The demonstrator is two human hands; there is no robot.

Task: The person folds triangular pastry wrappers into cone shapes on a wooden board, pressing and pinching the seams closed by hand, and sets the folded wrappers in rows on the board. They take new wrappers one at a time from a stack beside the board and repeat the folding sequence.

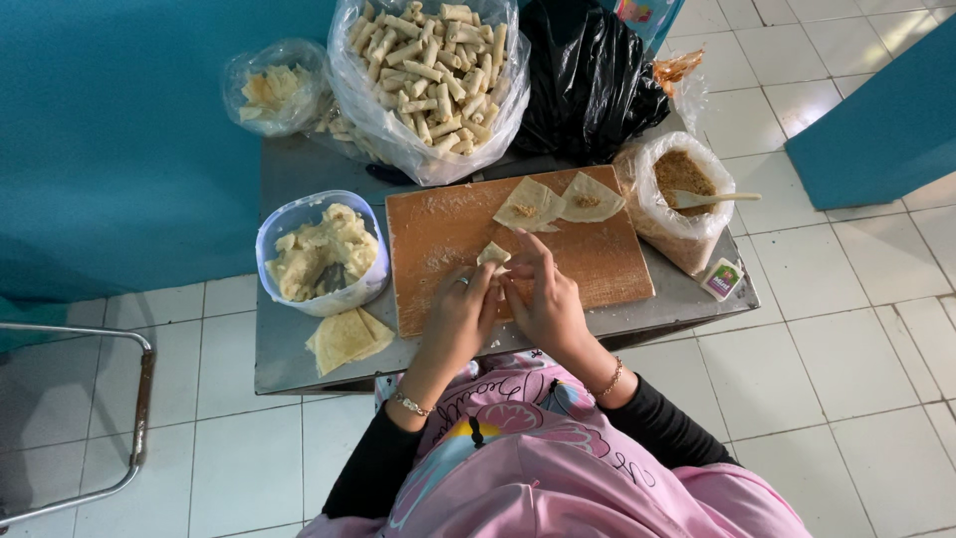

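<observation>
Head view: left hand (pixel 460 317) and right hand (pixel 546 304) pinch one wrapper (pixel 492 254); two filled wrappers (pixel 558 202) beside.

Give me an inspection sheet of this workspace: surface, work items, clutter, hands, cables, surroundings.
Surface: small grey metal table carrying a floured wooden board.
Work items: a small folded wrapper pinched between both hands; two filled wrappers lie open at the board's far edge.
Clutter: clear bag of finished rolls, small bag of scraps, plastic tub of dough pieces, stack of wrappers, bag of brown filling with a spoon, black bag, small packet.
Hands: left hand and right hand both close on the wrapper.
Cables: nothing seen.
Surroundings: white tiled floor, teal wall, metal chair frame.
</observation>
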